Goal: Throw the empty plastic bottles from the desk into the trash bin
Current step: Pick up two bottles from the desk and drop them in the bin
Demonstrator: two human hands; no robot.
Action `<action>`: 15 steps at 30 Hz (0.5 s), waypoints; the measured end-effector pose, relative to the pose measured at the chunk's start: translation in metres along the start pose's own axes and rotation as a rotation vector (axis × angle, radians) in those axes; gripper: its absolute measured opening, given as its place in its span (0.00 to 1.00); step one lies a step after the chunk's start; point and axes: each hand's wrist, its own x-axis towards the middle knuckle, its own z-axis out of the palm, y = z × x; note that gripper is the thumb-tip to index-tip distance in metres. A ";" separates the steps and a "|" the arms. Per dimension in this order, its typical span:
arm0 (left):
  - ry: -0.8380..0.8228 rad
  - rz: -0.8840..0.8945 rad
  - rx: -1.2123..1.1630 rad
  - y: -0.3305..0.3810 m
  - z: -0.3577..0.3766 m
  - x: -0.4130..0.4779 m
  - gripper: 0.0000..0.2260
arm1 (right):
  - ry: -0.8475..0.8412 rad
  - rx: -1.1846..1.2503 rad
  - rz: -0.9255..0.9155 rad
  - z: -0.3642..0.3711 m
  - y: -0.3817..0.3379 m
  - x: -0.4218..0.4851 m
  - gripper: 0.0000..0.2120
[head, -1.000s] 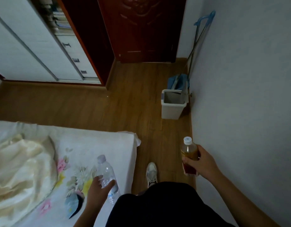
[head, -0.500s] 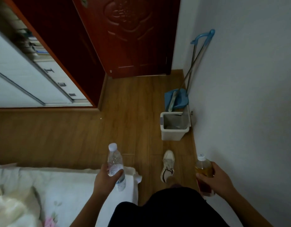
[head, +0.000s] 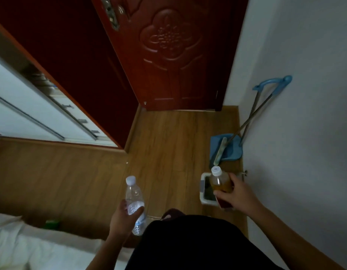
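Observation:
My left hand (head: 124,217) grips a clear plastic water bottle (head: 134,197) with a white cap, held upright over the wooden floor. My right hand (head: 237,193) holds an amber bottle (head: 220,183) with a white cap and a red label, directly above the white trash bin (head: 204,190). The bin stands on the floor by the right wall, and the hand and bottle hide most of its opening.
A blue dustpan (head: 225,148) and a long-handled broom (head: 266,106) lean on the right wall behind the bin. A dark red door (head: 168,55) closes the far end. A white wardrobe (head: 22,106) is at left, a bed (head: 32,248) at lower left.
I have walked closer to the bin. My right hand moved the amber bottle forward over the bin's opening. The left hand still carries the clear bottle, away from the bed.

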 end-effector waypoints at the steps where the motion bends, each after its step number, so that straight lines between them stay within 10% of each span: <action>1: -0.002 0.008 -0.003 0.013 0.001 0.012 0.26 | 0.015 0.009 -0.005 -0.005 -0.009 0.015 0.29; 15: -0.389 0.416 0.267 0.228 0.032 0.241 0.20 | 0.408 0.210 0.350 -0.030 -0.016 0.087 0.34</action>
